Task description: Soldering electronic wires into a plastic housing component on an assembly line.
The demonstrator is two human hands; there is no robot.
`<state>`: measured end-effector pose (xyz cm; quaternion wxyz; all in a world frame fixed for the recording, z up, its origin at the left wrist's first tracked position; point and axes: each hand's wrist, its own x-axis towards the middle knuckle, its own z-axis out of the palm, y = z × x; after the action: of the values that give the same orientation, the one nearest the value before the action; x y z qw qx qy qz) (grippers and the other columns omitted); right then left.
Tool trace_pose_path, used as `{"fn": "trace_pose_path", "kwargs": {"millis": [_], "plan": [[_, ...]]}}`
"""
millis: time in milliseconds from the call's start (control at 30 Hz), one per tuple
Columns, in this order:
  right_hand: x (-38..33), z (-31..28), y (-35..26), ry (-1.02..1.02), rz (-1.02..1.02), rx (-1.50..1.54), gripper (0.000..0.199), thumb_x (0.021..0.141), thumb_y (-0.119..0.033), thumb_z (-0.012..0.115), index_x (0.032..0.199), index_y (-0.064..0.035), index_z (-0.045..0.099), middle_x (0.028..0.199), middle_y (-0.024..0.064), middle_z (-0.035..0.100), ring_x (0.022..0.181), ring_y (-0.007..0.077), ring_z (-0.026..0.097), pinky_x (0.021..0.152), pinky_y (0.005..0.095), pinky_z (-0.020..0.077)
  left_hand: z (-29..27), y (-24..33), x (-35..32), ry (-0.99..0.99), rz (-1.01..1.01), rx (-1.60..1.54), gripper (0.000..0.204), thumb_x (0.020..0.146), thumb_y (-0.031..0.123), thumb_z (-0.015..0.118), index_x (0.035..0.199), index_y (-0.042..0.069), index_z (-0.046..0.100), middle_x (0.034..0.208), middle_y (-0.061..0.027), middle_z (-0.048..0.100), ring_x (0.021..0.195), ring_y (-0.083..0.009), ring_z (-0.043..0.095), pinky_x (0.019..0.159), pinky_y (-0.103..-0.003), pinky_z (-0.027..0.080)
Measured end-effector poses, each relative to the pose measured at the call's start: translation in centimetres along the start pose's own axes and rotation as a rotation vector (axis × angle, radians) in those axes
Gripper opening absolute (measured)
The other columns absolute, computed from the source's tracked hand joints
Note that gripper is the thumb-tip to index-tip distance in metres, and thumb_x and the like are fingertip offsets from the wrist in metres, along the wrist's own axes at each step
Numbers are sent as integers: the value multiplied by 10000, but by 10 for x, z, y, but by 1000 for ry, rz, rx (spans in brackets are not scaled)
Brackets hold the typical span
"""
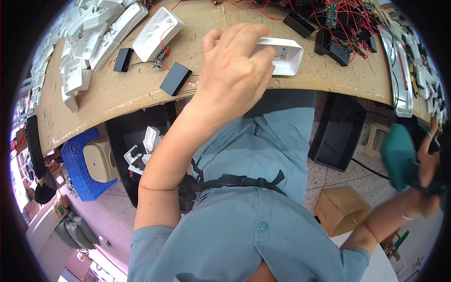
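Note:
My left hand (237, 66) is above the table's near edge, its fingers closed over a white plastic housing (293, 58). The housing is an open, shallow tray shape, partly hidden under my fingers. Far out at the lower right, my right hand (425, 203) grips a teal-green tool (398, 155), smeared by motion; its exact kind cannot be made out. Left of my left hand lie a black rectangular box (175, 79), a smaller black box (123, 59) and a small green circuit board (159, 60) with red wires. Another white housing (158, 34) rests just beyond them.
White housings (87, 40) are heaped at the far left. Red wires, circuit boards and black boxes (336, 51) pile up at the far right, beside a metal strip (399, 75). Below stand black bins (336, 134), a blue crate (87, 164) and a cardboard box (342, 209). Another person's arm (425, 150) shows at right.

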<state>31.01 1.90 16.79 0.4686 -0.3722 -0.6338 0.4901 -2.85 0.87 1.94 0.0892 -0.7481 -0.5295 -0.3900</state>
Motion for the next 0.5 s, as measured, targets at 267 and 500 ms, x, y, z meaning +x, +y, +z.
{"fn": "trace_pose_path", "kwargs": {"millis": [267, 500], "plan": [[-61, 61, 118, 89, -47, 152, 710, 743, -297, 779, 1247, 73, 441, 1191, 218, 541, 665, 148, 550, 529, 254, 402, -44, -5, -34, -1, 113, 99, 224, 623, 94, 714, 837, 129, 658, 928, -13, 589, 803, -178, 554, 760, -333, 341], [-75, 81, 133, 86, -9, 233, 714, 782, -286, 759, 1266, 95, 396, 1184, 237, 537, 697, 173, 576, 536, 260, 429, -56, 1, -52, -163, 181, 191, 235, 586, 92, 666, 819, 120, 658, 884, 10, 577, 777, -139, 558, 727, -308, 305]]}}
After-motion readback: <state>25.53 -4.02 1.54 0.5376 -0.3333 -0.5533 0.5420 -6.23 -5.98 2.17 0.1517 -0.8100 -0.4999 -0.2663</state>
